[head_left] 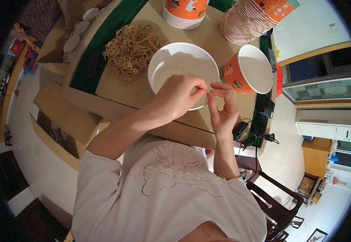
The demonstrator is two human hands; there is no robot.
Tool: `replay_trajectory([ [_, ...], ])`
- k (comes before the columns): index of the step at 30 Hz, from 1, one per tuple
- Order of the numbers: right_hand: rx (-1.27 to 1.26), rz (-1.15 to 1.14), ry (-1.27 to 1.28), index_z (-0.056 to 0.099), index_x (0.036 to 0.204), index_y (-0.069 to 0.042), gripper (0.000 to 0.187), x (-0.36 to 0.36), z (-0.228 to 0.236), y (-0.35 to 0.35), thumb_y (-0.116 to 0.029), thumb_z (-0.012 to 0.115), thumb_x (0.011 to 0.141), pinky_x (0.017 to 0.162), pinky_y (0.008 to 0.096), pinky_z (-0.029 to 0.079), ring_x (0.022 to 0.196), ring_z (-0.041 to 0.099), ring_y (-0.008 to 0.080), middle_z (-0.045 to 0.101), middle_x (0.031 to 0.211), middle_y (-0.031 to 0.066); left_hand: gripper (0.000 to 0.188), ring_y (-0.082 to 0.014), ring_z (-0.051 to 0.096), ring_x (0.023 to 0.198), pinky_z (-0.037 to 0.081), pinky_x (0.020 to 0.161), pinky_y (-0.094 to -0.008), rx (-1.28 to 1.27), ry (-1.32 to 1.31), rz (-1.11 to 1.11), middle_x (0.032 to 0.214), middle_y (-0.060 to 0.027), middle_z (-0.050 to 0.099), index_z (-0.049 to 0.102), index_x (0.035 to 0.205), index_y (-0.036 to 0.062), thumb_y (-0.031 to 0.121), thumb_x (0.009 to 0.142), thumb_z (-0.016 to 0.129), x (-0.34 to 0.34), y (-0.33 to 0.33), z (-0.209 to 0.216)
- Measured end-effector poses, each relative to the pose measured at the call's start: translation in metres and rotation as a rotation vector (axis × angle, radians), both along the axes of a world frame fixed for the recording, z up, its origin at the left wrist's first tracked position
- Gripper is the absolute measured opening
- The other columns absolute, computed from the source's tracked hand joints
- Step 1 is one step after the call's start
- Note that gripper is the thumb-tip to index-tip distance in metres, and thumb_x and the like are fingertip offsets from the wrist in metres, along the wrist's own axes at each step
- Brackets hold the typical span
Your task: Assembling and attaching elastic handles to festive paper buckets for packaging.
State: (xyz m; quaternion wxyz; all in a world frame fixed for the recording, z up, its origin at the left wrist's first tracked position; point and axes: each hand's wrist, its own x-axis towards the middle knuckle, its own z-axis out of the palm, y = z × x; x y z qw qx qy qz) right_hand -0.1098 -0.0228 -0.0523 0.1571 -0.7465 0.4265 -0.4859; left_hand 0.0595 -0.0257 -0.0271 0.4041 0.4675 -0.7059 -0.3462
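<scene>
Head view: both hands are raised over the near rim of a white paper bowl point(183, 72) that stands on the desk point(207, 36). The left hand point(179, 97) is closed to a narrow pinch, thumb and forefinger pressed on a thin tan rubber band point(208, 92). The right hand point(223, 105) is likewise narrowed, its thumb and forefinger gripping the same band from the other side, the remaining fingers curled loosely. The band is held between the two pinches, just above the bowl's rim. A loose heap of tan rubber bands point(132, 51) is seen on the desk left of the bowl, close to it. An orange printed cup point(250, 70) lies tilted just right of the bowl, its white inside visible. Two stacks of orange cups point(248, 20) are set behind, at the far edge. A black cable with plugs point(256, 137) is located below the right hand.
</scene>
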Motion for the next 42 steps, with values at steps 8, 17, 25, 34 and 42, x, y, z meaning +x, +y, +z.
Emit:
replay_trajectory([
  [8,0.154,-0.034,0.022,0.059,0.099,-0.004,0.036,0.010,0.020,0.012,0.002,0.073,0.066,0.073,0.0317,0.045,0.082,0.055,0.0208,0.063,0.089,0.0062,0.006,-0.0052,0.045,0.049,0.036,0.046,-0.0226,-0.035,0.093,0.054,0.071,-0.0018,0.065,0.064,0.087,0.0038,0.007,0.082,0.063,0.002,0.002,0.004],
  [17,0.209,-0.128,0.211,0.061,0.090,-0.006,0.022,0.005,0.036,0.024,0.000,0.069,0.071,0.060,0.0295,0.041,0.065,0.049,0.0179,0.063,0.077,0.0022,0.006,-0.0048,0.045,0.050,0.036,0.046,-0.0226,-0.034,0.098,0.015,0.071,-0.0019,0.064,0.064,0.086,0.0031,0.007,0.081,0.064,-0.001,0.006,0.000],
  [25,0.385,-0.129,-0.006,0.059,0.090,-0.003,0.013,0.012,0.036,0.031,0.001,0.064,0.078,0.052,0.0219,0.041,0.057,0.049,0.0067,0.058,0.069,0.0028,0.005,-0.0047,0.046,0.052,0.037,0.047,-0.0227,-0.034,0.089,0.018,0.072,-0.0016,0.064,0.063,0.085,0.0029,0.006,0.081,0.063,-0.001,0.006,0.002],
  [34,0.367,-0.092,-0.105,0.058,0.089,0.000,0.008,0.007,0.015,0.030,0.001,0.062,0.083,0.049,0.0179,0.036,0.056,0.043,0.0018,0.053,0.066,-0.0011,0.004,-0.0039,0.043,0.051,0.035,0.046,-0.0223,-0.014,0.116,-0.007,0.070,0.0001,0.062,0.063,0.085,0.0025,0.006,0.082,0.063,-0.004,0.008,0.002],
  [42,0.338,-0.136,-0.102,0.060,0.090,0.000,0.008,0.011,0.019,0.028,-0.002,0.064,0.083,0.048,0.0181,0.035,0.055,0.043,0.0019,0.054,0.064,-0.0010,0.005,-0.0038,0.042,0.050,0.034,0.045,-0.0219,-0.059,0.100,-0.001,0.068,-0.0008,0.061,0.063,0.086,0.0023,0.006,0.082,0.063,-0.004,0.009,0.005],
])
